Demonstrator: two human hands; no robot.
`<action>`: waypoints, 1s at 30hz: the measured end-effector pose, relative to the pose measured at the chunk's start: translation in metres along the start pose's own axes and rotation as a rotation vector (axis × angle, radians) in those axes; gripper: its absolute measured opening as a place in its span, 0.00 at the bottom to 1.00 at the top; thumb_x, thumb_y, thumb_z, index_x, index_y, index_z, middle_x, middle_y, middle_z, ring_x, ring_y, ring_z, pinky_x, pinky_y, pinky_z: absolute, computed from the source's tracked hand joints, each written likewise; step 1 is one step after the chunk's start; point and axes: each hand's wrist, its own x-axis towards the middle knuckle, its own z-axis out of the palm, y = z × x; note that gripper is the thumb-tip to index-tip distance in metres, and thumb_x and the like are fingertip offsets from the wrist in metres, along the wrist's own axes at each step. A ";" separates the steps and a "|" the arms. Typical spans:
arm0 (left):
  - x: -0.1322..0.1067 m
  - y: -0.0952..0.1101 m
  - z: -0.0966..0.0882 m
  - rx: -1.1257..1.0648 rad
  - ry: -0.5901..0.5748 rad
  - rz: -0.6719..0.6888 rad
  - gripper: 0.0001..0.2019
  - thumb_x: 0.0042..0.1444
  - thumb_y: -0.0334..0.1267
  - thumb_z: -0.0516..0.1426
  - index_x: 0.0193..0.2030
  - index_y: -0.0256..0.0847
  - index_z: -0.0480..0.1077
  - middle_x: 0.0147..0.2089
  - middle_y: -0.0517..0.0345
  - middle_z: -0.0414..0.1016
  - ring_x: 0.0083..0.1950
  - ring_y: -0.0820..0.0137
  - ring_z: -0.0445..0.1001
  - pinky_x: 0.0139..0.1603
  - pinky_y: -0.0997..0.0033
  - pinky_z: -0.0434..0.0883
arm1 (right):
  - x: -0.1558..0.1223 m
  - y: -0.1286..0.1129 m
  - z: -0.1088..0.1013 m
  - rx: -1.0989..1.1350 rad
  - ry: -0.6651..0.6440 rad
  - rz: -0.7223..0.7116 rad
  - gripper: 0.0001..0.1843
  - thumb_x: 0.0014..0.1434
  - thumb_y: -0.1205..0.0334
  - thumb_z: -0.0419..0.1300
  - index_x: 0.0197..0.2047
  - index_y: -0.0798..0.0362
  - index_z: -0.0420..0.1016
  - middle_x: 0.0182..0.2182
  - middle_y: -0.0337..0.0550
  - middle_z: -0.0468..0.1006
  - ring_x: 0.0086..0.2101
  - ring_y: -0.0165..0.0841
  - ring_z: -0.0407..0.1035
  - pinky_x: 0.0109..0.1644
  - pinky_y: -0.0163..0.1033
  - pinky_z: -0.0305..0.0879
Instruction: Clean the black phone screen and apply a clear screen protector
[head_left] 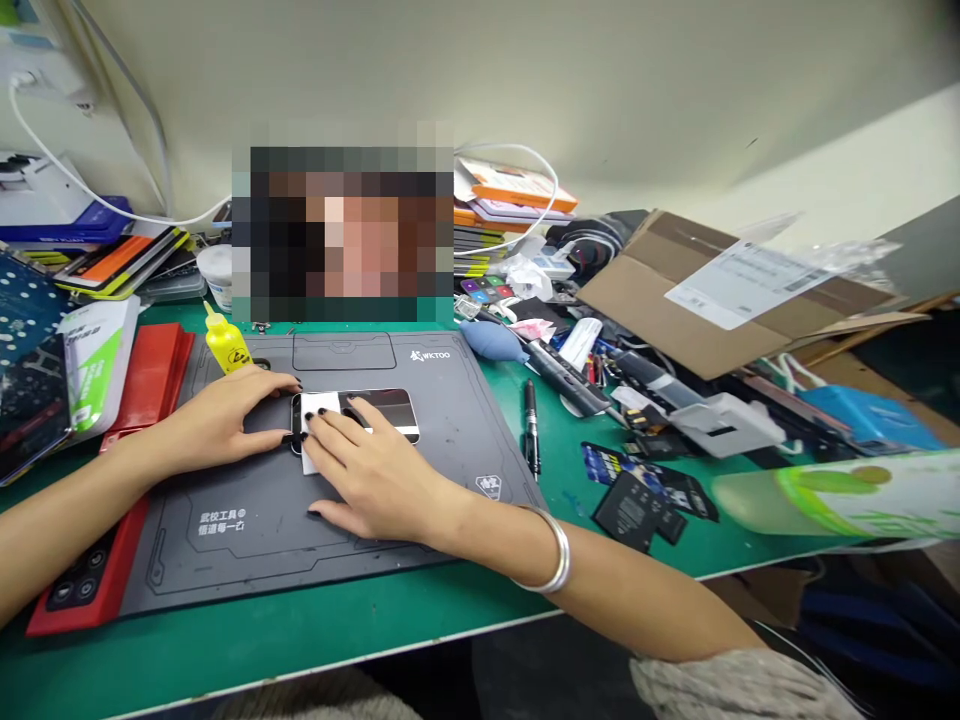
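Note:
A smartphone (pixel 386 411) lies screen up on a grey work mat (pixel 450 400). My left hand (pixel 225 415) rests on the mat with its fingertips against the phone's left end, steadying it. Over the phone's left half, my right hand (pixel 367 465) presses a small white wipe (pixel 313 452) flat on the screen with extended fingers. A silver bangle (pixel 553 552) circles my right wrist.
A yellow squeeze bottle (pixel 225 342) stands at the mat's back left. A black pen (pixel 531 425), a blue air blower (pixel 491 340), tools and black phone parts (pixel 637 500) lie to the right. Behind them is a cardboard box (pixel 720 300). Red trays (pixel 154 375) sit left.

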 end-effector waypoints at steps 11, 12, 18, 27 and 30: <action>0.000 -0.001 0.000 -0.004 0.001 -0.010 0.28 0.61 0.56 0.56 0.61 0.39 0.65 0.58 0.44 0.74 0.58 0.53 0.71 0.61 0.52 0.69 | 0.000 0.001 0.001 -0.063 -0.011 0.125 0.41 0.66 0.35 0.50 0.57 0.69 0.72 0.54 0.70 0.75 0.52 0.54 0.69 0.62 0.64 0.57; 0.000 -0.001 0.000 -0.004 0.000 -0.011 0.28 0.61 0.56 0.56 0.61 0.39 0.65 0.58 0.44 0.74 0.58 0.53 0.71 0.61 0.52 0.69 | 0.000 0.001 0.002 -0.062 -0.019 0.115 0.40 0.66 0.34 0.50 0.54 0.69 0.74 0.51 0.69 0.77 0.49 0.54 0.70 0.62 0.65 0.57; 0.001 -0.001 0.000 0.003 0.006 -0.004 0.28 0.61 0.55 0.56 0.61 0.39 0.65 0.58 0.44 0.74 0.58 0.54 0.72 0.61 0.52 0.69 | 0.000 0.002 0.002 -0.032 0.025 0.074 0.36 0.67 0.40 0.52 0.56 0.68 0.72 0.53 0.67 0.76 0.51 0.53 0.69 0.62 0.62 0.57; 0.000 -0.003 0.002 0.020 0.010 0.009 0.28 0.62 0.55 0.56 0.62 0.39 0.65 0.59 0.44 0.73 0.59 0.54 0.71 0.61 0.52 0.69 | 0.001 0.001 -0.001 -0.036 -0.028 0.106 0.37 0.68 0.40 0.52 0.60 0.69 0.68 0.57 0.67 0.72 0.54 0.53 0.66 0.61 0.59 0.58; 0.001 -0.002 0.001 0.022 0.009 0.012 0.28 0.62 0.55 0.56 0.62 0.38 0.65 0.59 0.44 0.74 0.59 0.54 0.71 0.62 0.52 0.69 | 0.001 0.001 -0.001 -0.030 -0.072 0.072 0.33 0.68 0.40 0.52 0.52 0.67 0.73 0.47 0.62 0.77 0.47 0.50 0.69 0.58 0.57 0.61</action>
